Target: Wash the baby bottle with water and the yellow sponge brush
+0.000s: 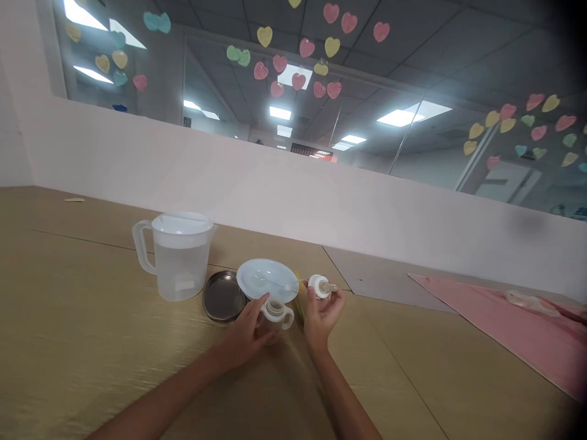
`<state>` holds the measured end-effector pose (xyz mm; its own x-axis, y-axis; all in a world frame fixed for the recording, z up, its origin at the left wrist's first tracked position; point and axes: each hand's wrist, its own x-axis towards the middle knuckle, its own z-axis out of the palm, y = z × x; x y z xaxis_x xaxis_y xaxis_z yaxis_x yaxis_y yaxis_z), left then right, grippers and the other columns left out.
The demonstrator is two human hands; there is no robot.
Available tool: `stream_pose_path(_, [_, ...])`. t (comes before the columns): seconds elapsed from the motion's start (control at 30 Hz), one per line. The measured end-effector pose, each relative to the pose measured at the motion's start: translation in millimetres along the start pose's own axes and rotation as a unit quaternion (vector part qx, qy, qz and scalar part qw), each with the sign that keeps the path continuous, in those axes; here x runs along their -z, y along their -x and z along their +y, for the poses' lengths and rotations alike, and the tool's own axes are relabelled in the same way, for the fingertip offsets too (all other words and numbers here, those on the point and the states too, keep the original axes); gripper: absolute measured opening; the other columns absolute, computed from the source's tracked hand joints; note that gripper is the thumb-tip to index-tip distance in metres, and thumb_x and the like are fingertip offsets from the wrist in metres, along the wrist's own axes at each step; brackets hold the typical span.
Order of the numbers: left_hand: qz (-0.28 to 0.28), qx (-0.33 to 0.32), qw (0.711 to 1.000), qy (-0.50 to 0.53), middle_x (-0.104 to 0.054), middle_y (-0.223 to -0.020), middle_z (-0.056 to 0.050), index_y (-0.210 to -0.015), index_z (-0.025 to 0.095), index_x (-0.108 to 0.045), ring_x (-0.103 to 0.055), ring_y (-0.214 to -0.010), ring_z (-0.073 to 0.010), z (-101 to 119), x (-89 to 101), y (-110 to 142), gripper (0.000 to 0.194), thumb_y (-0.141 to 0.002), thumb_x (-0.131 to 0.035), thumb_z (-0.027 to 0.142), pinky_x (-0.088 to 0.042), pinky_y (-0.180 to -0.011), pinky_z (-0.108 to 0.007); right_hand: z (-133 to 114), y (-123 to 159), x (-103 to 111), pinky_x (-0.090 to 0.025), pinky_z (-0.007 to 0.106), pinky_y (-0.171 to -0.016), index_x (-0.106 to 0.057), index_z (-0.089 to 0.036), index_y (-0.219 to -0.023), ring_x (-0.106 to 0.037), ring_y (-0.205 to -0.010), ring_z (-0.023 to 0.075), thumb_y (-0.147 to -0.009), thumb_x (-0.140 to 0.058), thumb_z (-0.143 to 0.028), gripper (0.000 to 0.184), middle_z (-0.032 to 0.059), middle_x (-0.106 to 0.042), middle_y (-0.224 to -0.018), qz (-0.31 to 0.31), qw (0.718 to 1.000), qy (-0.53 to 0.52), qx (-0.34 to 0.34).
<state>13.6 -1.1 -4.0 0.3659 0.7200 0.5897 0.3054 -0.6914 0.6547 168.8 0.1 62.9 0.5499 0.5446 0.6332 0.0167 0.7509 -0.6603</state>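
Two hands work close together over the worktop [77, 293]: the left hand [245, 339] has its grip clamped around a small white cup [276, 315] with a handle, and the right hand [324, 315] has its grip clamped on a small white bottle top [320, 286]. Just behind the left grip sits a round white plate [263, 275] with a thin stick [275, 282] on it, and a dark metal lid [223, 296] lies beside that. Farther from the grip stands a plastic jug [178, 269] with water inside, and a pink mat [486, 324] lies well off to the right.
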Motion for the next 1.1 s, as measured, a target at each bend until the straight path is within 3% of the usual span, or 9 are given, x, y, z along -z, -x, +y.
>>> stream_pose_path(0.17, [-0.020,0.013,1.000,0.009,-0.039,-0.136,-0.015,-0.142,0.024,-0.020,-0.045,-0.118,-0.0262,0.2,0.2,-0.2,0.068,-0.085,-0.053,0.043,-0.048,-0.088,-0.039,15.2,2.6,5.7,-0.048,0.036,-0.086,-0.039,-0.024,-0.107,-0.059,-0.091,0.0158,-0.074,-0.066,-0.039,0.045,0.0032,-0.053,-0.103,-0.079,0.992,0.006,-0.096])
stream_pose_path(0.37, [-0.020,0.011,1.000,0.003,-0.038,-0.137,-0.014,-0.142,0.025,-0.019,-0.040,-0.123,-0.0267,0.1,-0.1,-0.4,0.069,-0.085,-0.053,0.044,-0.044,-0.095,-0.042,27.5,6.1,13.0,-0.046,0.029,-0.082,-0.046,-0.023,-0.103,-0.055,-0.089,0.0137,-0.075,-0.064,-0.039,0.037,0.0011,-0.054,-0.098,-0.146,0.982,0.067,-0.099])
stream_pose_path(0.53, [-0.025,0.008,1.000,0.008,-0.037,-0.138,-0.015,-0.142,0.025,-0.020,-0.041,-0.124,-0.0267,-1.9,-0.3,-0.7,0.069,-0.085,-0.052,0.044,-0.044,-0.096,-0.042,31.9,2.6,17.0,-0.049,0.031,-0.081,-0.048,-0.021,-0.106,-0.057,-0.093,0.0171,-0.078,-0.060,-0.043,0.038,0.0046,-0.058,-0.105,-0.213,0.963,0.079,-0.144])
stream_pose_path(0.7, [-0.010,-0.003,1.000,-0.002,-0.041,-0.135,-0.014,-0.141,0.022,-0.024,-0.042,-0.123,-0.0264,-0.8,0.1,-1.5,0.067,-0.084,-0.054,0.044,-0.039,-0.101,-0.044,35.6,-0.9,18.2,-0.047,0.034,-0.086,-0.050,-0.020,-0.109,-0.058,-0.099,0.0196,-0.078,-0.059,-0.047,0.043,0.0059,-0.062,-0.108,-0.240,0.954,0.082,-0.159])
stream_pose_path(0.8, [-0.017,0.010,1.000,0.006,-0.040,-0.136,-0.014,-0.140,0.022,-0.026,-0.042,-0.123,-0.0260,1.0,0.9,-1.7,0.066,-0.084,-0.053,0.044,-0.042,-0.098,-0.041,34.5,-1.5,18.2,-0.047,0.033,-0.086,-0.050,-0.020,-0.109,-0.059,-0.099,0.0192,-0.077,-0.060,-0.049,0.044,0.0056,-0.062,-0.108,-0.229,0.958,0.081,-0.154])
stream_pose_path(0.93, [-0.026,0.012,1.000,0.005,-0.038,-0.137,-0.014,-0.140,0.023,-0.025,-0.041,-0.124,-0.0256,1.8,2.1,-1.6,0.067,-0.084,-0.053,0.044,-0.043,-0.098,-0.041,33.2,-4.3,21.0,-0.047,0.031,-0.081,-0.049,-0.019,-0.109,-0.058,-0.091,0.0178,-0.077,-0.057,-0.051,0.046,0.0048,-0.062,-0.099,-0.136,0.977,0.125,-0.103])
stream_pose_path(1.03, [-0.017,0.005,1.000,0.002,-0.041,-0.135,-0.014,-0.140,0.023,-0.027,-0.042,-0.123,-0.0257,2.3,2.4,-1.5,0.066,-0.083,-0.055,0.043,-0.040,-0.100,-0.042,35.0,-6.6,24.8,-0.046,0.026,-0.065,-0.051,-0.017,-0.102,-0.055,-0.069,0.0140,-0.078,-0.054,-0.054,0.044,-0.0001,-0.059,-0.078,-0.065,0.979,0.167,-0.099])
stream_pose_path(1.1, [-0.014,0.007,1.000,0.001,-0.042,-0.134,-0.014,-0.139,0.023,-0.027,-0.043,-0.122,-0.0257,2.3,2.3,-1.5,0.065,-0.083,-0.055,0.043,-0.040,-0.100,-0.042,35.7,-6.5,25.8,-0.042,0.023,-0.052,-0.051,-0.017,-0.098,-0.049,-0.053,0.0112,-0.078,-0.053,-0.056,0.044,-0.0043,-0.053,-0.064,-0.061,0.975,0.169,-0.129])
